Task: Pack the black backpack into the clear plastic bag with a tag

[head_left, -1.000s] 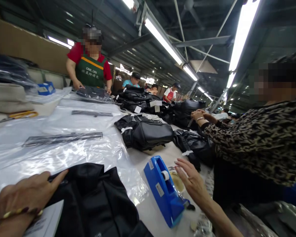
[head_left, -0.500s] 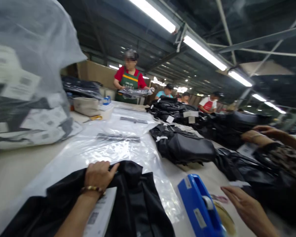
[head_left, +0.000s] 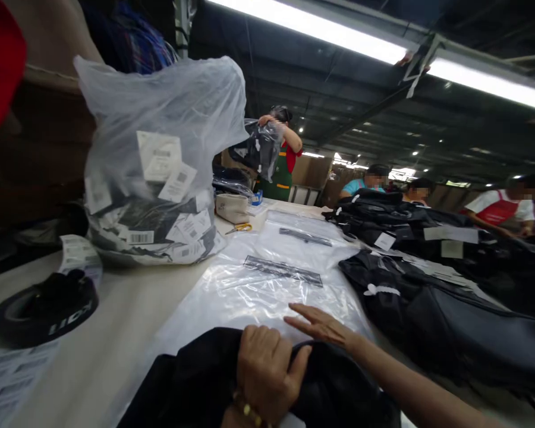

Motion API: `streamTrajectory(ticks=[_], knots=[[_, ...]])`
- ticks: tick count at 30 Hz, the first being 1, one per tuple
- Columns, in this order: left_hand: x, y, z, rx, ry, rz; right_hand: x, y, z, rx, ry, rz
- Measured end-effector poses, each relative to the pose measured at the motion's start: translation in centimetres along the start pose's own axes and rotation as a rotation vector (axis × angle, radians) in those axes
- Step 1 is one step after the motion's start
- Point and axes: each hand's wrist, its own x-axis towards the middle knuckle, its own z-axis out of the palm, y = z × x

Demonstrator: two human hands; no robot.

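Observation:
My left hand point(head_left: 267, 368), with a beaded bracelet at the wrist, has its fingers closed over the top edge of a soft black bag point(head_left: 191, 368) at the bottom of the view. A corner of white paper shows under that wrist. Just right of it, my right hand point(head_left: 323, 328) is held with fingers stretched apart, over the bag's far edge and holding nothing. Whether it touches the bag I cannot tell. Beneath and beyond lie flat clear plastic bags point(head_left: 232, 297) with printed black strips.
A translucent sack point(head_left: 160, 125) full of white labels stands at left, near a black visor cap point(head_left: 40, 309) and label sheets point(head_left: 22, 380). Yellow-handled scissors point(head_left: 243, 227) lie by a beige pouch point(head_left: 232, 208). Black bags point(head_left: 481, 321) pile up at right. Co-workers stand beyond.
My view has turned left. My right hand has come from beside the blue tape dispenser to the black bag; my left keeps its hold. The far co-worker has raised a plastic-wrapped item.

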Motion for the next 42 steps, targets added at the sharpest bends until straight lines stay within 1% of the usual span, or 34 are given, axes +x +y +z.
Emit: streamTrajectory(ticks=[2, 3, 6, 8, 10, 12, 14, 17, 20, 22, 24, 28, 30, 32, 34, 35, 37, 40, 41, 42], knots=[[-0.2, 0.0, 0.4, -0.035, 0.014, -0.005, 1.1, 0.1, 2.3, 0.096, -0.088, -0.06], [-0.3, 0.0, 0.6, -0.049, 0.018, -0.006, 1.5, 0.1, 3.3, 0.152, -0.112, -0.055], [-0.4, -0.2, 0.9, -0.053, 0.0, -0.011, 2.2, 0.1, 5.5, 0.345, -0.124, 0.047], [-0.5, -0.3, 0.9, -0.041, -0.024, -0.013, 2.4, 0.1, 6.0, 0.537, -0.046, 0.166], [-0.6, -0.4, 0.8, -0.024, -0.033, -0.014, 2.5, 0.1, 5.7, 0.743, 0.071, 0.275], [-0.8, -0.6, 1.0, -0.009, -0.055, -0.021, 2.6, 0.0, 4.5, 0.9, 0.168, 0.367], [-1.3, -0.9, 1.3, 0.014, -0.109, -0.038, 2.8, 0.0, 2.7, 0.982, 0.233, 0.436], [-2.1, -1.6, 2.1, 0.056, -0.239, -0.063, 3.2, 0.1, -0.5, 1.041, 0.355, 0.503], [-2.7, -2.2, 2.7, 0.087, -0.402, -0.124, 3.7, -0.4, -3.0, 1.034, 0.449, 0.499], [-3.0, -2.6, 2.9, 0.091, -0.485, -0.168, 3.9, -1.0, -3.7, 1.007, 0.484, 0.486], [-3.3, -3.0, 3.2, 0.131, -0.491, -0.182, 4.1, -1.7, -3.6, 0.967, 0.513, 0.488], [-4.2, -3.6, 4.0, 0.316, -0.394, -0.185, 4.1, -3.7, -2.6, 0.898, 0.547, 0.508], [-4.6, -3.8, 4.4, 0.353, -0.403, -0.168, 3.8, -5.2, -2.4, 0.898, 0.504, 0.501], [-4.6, -4.0, 4.5, 0.36, -0.459, -0.177, 3.0, -7.0, -2.6, 0.959, 0.368, 0.471], [-4.3, -3.9, 4.5, 0.357, -0.522, -0.234, 2.0, -8.8, -3.1, 1.023, 0.257, 0.44], [-4.1, -3.9, 4.4, 0.359, -0.543, -0.283, 1.4, -9.5, -3.3, 1.024, 0.246, 0.433], [-3.6, -3.7, 4.1, 0.354, -0.554, -0.368, 0.5, -10.6, -3.6, 0.921, 0.271, 0.46], [-3.3, -3.6, 3.7, 0.329, -0.524, -0.435, -0.7, -11.1, -3.1, 0.567, 0.282, 0.526], [-3.2, -3.6, 3.6, 0.317, -0.493, -0.449, -1.1, -11.0, -2.5, 0.449, 0.315, 0.539], [-3.2, -3.6, 3.6, 0.305, -0.449, -0.472, -1.4, -10.9, -1.9, 0.34, 0.388, 0.54]])
